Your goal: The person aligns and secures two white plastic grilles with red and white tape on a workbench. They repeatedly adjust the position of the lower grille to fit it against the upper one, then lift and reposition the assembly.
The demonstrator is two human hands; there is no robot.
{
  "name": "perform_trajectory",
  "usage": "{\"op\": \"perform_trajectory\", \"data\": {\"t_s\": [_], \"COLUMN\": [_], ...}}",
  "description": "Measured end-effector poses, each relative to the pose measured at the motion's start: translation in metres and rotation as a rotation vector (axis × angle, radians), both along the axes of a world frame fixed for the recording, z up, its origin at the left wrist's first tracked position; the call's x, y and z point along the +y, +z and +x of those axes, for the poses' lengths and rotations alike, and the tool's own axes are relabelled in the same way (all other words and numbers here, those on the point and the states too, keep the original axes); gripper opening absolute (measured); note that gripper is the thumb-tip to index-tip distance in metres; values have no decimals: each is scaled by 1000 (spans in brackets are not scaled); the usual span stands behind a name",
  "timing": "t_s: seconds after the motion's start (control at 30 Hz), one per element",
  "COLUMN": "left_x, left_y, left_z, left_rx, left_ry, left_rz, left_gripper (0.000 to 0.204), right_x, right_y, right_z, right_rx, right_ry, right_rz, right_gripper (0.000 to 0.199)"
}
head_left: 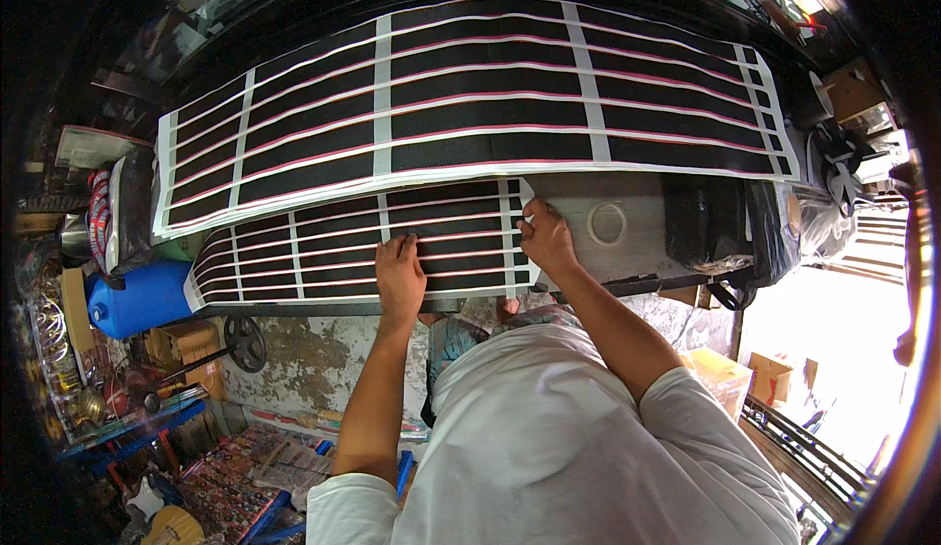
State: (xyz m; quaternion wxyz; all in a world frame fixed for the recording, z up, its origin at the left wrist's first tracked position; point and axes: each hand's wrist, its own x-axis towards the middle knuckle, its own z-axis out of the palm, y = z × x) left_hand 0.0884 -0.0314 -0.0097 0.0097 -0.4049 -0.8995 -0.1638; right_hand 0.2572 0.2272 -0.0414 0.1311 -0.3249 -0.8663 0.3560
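A small black sheet (323, 251) with white and pink stripes lies on the grey table (642, 251) in front of me. My left hand (400, 275) presses flat on its middle, fingers spread slightly. At the sheet's right edge my right hand (545, 236) pinches the upper right corner. A much larger sheet (470, 94) of the same black striped pattern lies just beyond, overlapping the small one's top edge.
A ring of tape (607, 222) rests on the table right of my right hand. Black plastic bags (720, 222) sit at the table's right end. A blue barrel (142, 298) stands at the left, with cluttered goods on the floor below.
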Motion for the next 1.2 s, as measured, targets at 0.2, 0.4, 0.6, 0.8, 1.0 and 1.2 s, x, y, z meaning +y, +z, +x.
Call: {"op": "perform_trajectory", "data": {"t_s": [0.2,0.4,0.6,0.8,1.0,1.2], "left_x": [15,16,10,3,4,5], "left_y": [5,1,-3,-4,-4,-6], "left_z": [-22,-28,-29,-34,-33,-32], "left_rx": [44,-35,-47,-49,-49,-58], "left_ry": [-3,-26,-73,-115,-101,-78], "left_rz": [123,150,173,198,179,181], "left_gripper": [23,20,23,25,28,25], "right_x": [3,2,3,3,4,3], "right_y": [2,1,-4,1,-4,-3], "right_z": [1,2,4,3,4,4], "right_rx": [-33,59,35,3,28,70], "right_ry": [9,-1,24,33,44,42], "right_rz": [-51,-33,-18,-46,-18,-21], "right_gripper": [21,21,26,26,27,29]}}
